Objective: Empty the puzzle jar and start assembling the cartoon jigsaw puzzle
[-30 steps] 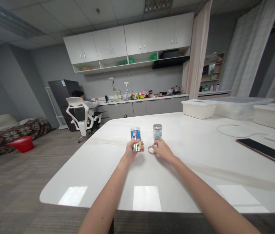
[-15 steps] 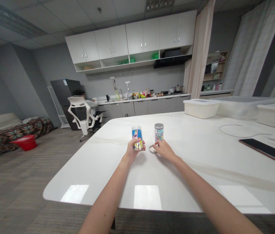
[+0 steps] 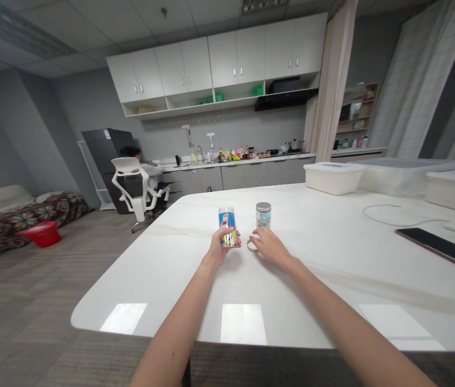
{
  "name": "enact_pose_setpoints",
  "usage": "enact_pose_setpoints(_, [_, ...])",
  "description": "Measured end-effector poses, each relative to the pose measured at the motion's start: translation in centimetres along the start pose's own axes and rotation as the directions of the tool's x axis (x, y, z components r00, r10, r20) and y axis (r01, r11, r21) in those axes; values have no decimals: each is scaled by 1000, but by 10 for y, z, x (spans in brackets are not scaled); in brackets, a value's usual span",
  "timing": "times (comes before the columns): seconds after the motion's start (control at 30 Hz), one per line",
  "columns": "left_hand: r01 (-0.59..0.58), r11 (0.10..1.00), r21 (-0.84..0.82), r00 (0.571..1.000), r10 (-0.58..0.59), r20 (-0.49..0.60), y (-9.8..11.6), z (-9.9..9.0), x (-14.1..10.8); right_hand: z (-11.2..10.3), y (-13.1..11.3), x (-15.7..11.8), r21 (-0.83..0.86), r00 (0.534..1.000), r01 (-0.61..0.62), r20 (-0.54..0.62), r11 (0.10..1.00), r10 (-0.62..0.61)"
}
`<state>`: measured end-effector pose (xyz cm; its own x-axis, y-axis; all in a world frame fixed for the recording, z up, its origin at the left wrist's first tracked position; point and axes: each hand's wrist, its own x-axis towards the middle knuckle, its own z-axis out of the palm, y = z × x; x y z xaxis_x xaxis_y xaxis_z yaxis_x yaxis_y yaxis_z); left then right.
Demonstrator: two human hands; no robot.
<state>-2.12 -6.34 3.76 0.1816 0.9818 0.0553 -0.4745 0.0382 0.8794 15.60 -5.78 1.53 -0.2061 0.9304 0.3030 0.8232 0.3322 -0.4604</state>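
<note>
Both hands (image 3: 225, 243) forward, left fingers curled.

1. Two containers with printed sides are counted: a blue-and-yellow can (image 3: 227, 221), held by the left fingers (image 3: 227, 231), and a silver-lidded can (image 3: 264, 212), placed just beyond the right fingers (image 3: 260, 233).
2. One round ring (image 3: 250, 246) is seen at the right fingers.
3. Three storage boxes are counted to the right beyond the fingers: two cream boxes (image 3: 332, 180) and one clear box (image 3: 398, 177).
4. One phone (image 3: 445, 249) and one cable (image 3: 386, 221) are seen right of the fingers.
5. One red basin (image 3: 42, 235) and one chair (image 3: 137, 188) are seen far left of the fingers.
</note>
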Motion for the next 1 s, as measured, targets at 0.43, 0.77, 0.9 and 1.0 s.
enact_pose_setpoints(0.43, [5,1000,-2,1000,-5,17,1,-1,-2,5,10,8,183,968,-235,-40,955,246])
enact_pose_setpoints(0.77, [12,1000,0,1000,-12,3,2,0,-1,-1,5,5,108,987,-160,33,981,158])
enact_pose_setpoints(0.9, [13,1000,-4,1000,-13,11,0,-2,1,0,5,1,73,996,-31,91,997,24])
enact_pose_setpoints(1.0, [10,1000,-2,1000,-10,1,0,-1,1,3,12,3,111,997,-59,60,992,52])
